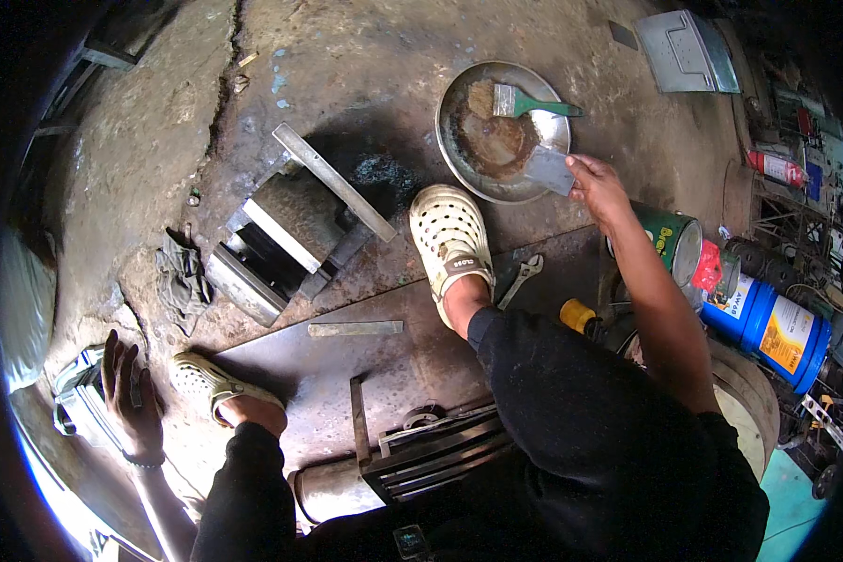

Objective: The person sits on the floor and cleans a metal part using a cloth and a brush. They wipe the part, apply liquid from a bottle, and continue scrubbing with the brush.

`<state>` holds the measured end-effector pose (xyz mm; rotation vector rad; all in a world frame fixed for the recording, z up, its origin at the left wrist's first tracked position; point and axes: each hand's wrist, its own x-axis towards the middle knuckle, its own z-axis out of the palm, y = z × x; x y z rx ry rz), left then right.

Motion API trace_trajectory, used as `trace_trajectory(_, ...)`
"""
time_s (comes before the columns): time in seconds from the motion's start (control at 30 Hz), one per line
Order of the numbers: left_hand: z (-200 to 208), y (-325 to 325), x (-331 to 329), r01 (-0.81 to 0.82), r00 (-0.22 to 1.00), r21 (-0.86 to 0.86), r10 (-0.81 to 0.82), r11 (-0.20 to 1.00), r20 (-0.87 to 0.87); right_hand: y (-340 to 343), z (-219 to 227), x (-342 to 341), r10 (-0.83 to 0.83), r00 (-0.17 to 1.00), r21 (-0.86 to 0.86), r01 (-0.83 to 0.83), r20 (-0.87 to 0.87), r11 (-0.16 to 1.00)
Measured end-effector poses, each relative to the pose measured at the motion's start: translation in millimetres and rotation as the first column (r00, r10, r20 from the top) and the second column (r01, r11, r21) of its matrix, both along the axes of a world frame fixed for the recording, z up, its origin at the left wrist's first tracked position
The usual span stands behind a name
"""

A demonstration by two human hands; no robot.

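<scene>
My right hand (599, 192) pinches a thin, flat grey metal plate (548, 170) by its edge. The plate reaches over the near right rim of a round metal pan (443, 112), whose bottom is stained brown. Inside that pan lies a paintbrush (534, 106), its green handle crossing the right rim. At the far left, my left hand (133, 403) has its fingers stretched out and holds nothing. It is beside a silver, box-like object (86, 407); whether they touch I cannot tell.
A heavy vise-like metal block (295, 220) and a dark rag (183, 281) lie left of my feet. On the floor are a flat bar (356, 329) and an adjustable wrench (522, 279). A blue bucket (768, 318), a green can (670, 239) and a metal box (688, 51) stand right.
</scene>
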<state>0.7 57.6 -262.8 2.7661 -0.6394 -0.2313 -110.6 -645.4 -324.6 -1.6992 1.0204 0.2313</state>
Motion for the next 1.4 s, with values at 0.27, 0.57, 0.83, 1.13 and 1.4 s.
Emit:
trace_trajectory(0.27, -2.2, -21.0, 4.7, 0.026, 0.999, -0.021, -0.026, 0.999, -0.022, -7.3, -9.5, 1.1, -0.06, 0.996, -0.108, 0.066, 0.061, 0.992)
trace_trajectory(0.57, 4.2, -49.2, 14.3, 0.058, 0.997, -0.068, -0.061, 0.996, -0.038, 16.7, 8.5, 6.7, -0.412, 0.905, 0.497, 0.311, 0.106, 0.81)
trace_trajectory(0.83, 8.9, -64.8, 13.2, 0.065, 0.996, -0.063, -0.068, 0.996, -0.059, 31.8, 9.6, -1.9, -0.344, 0.934, 0.424, 0.274, 0.096, 0.863)
trace_trajectory(1.13, 13.8, -66.2, 11.0, 0.038, 0.995, -0.042, -0.041, 0.998, -0.089, -23.1, -1.1, -36.7, -0.717, 0.678, 0.531, 0.553, 0.161, 0.642)
trace_trajectory(1.4, 11.6, -65.8, 4.7, 0.037, 0.992, -0.023, -0.039, 0.999, -0.118, 6.8, 10.4, -16.9, -0.773, 0.578, 0.822, 0.286, 0.262, 0.492)
